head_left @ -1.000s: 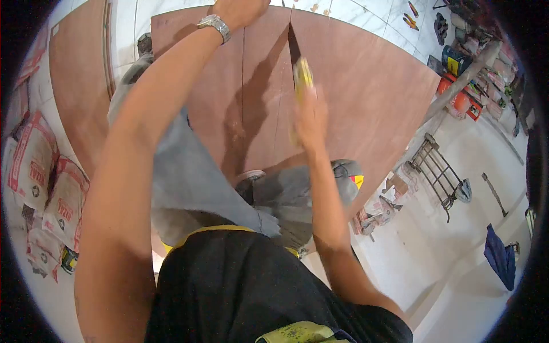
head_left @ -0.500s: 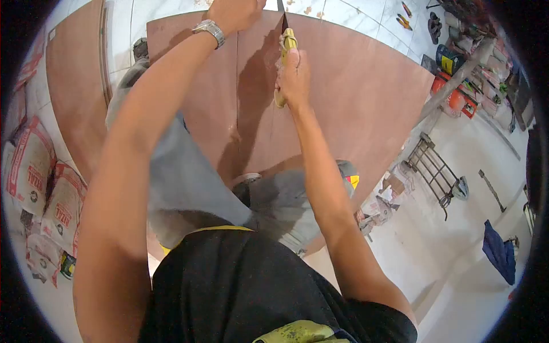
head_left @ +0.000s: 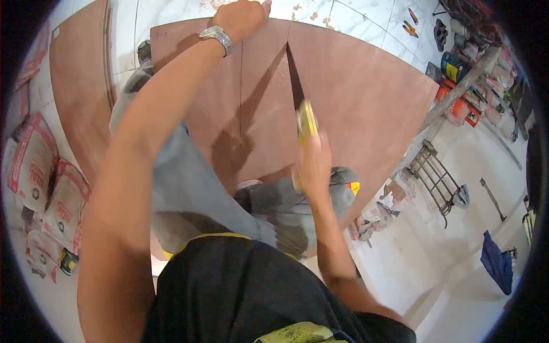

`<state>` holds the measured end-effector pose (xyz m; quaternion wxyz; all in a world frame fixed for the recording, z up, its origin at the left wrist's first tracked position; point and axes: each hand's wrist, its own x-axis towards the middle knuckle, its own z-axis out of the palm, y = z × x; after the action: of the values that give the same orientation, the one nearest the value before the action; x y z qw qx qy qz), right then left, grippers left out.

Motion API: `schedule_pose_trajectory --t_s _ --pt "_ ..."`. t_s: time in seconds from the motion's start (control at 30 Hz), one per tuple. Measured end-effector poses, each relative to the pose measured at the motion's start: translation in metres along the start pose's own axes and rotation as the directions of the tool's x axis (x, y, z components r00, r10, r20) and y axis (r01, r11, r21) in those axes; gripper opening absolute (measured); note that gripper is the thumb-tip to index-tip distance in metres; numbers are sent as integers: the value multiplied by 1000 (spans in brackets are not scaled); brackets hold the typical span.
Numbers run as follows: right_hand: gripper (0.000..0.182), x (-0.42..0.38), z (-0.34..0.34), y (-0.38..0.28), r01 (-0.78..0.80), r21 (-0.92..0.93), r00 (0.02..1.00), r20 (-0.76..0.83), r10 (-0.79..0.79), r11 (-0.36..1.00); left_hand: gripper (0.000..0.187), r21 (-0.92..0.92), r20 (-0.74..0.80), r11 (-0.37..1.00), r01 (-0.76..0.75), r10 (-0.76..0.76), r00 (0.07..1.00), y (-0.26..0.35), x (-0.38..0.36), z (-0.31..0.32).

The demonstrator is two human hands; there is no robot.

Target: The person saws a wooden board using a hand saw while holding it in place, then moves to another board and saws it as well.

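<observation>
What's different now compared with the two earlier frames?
The right hand pushed the saw forward, then drew it back, now nearer the torso than in either earlier frame; its grip never released. The left hand stayed by the board's far edge.

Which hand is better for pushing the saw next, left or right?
Probably the right hand: it grips the handsaw by its yellow handle. The left hand is at the far edge of the plywood sheet, away from that handle.

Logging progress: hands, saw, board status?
Right hand grips saw. Left hand at far edge of board. Blade meets board short of that edge. Knee close to right hand.
</observation>
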<state>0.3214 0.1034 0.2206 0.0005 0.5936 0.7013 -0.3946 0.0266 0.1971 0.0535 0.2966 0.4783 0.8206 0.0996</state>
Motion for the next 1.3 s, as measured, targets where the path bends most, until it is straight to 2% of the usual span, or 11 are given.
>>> schedule_pose_trajectory --t_s 0.17,0.23,0.37,0.43,0.5,0.67,0.73,0.9,1.07,1.13,1.3 --pt "49 165 88 -6 158 182 980 -150 -131 970 59 72 -114 983 -168 175 978 -7 -9 -9" --pt "51 153 76 -6 8 238 1000 -29 -1 971 58 44 -118 981 -187 191 975 -5 -13 -4" --pt "31 8 4 7 -9 -70 1000 18 10 998 55 56 -84 986 -156 161 983 -1 -8 -7" --pt "29 -58 -32 2 -194 -45 973 115 198 980 54 79 -73 979 -187 192 979 -1 -13 -8" --pt "28 -60 -31 -1 -255 112 965 90 246 960 53 125 -55 976 -179 187 981 0 -16 -10" --pt "40 127 84 16 149 210 983 -139 -122 966 56 105 -95 977 -187 197 976 -4 -21 8" --pt "41 152 92 21 139 237 985 -136 -109 962 58 66 -125 990 -124 131 983 -4 -3 3" --pt "41 157 78 14 32 275 999 -38 -22 961 59 46 -151 992 -116 122 981 -7 0 5" --pt "21 12 11 12 158 25 986 -63 -156 987 54 206 -175 951 -232 269 947 -8 1 11" --pt "20 -50 -29 4 -274 69 957 114 266 959 63 75 -120 994 -82 90 989 -4 5 11" --pt "43 50 30 20 -72 21 997 13 72 997 68 37 -59 999 -14 16 998 -1 11 7"
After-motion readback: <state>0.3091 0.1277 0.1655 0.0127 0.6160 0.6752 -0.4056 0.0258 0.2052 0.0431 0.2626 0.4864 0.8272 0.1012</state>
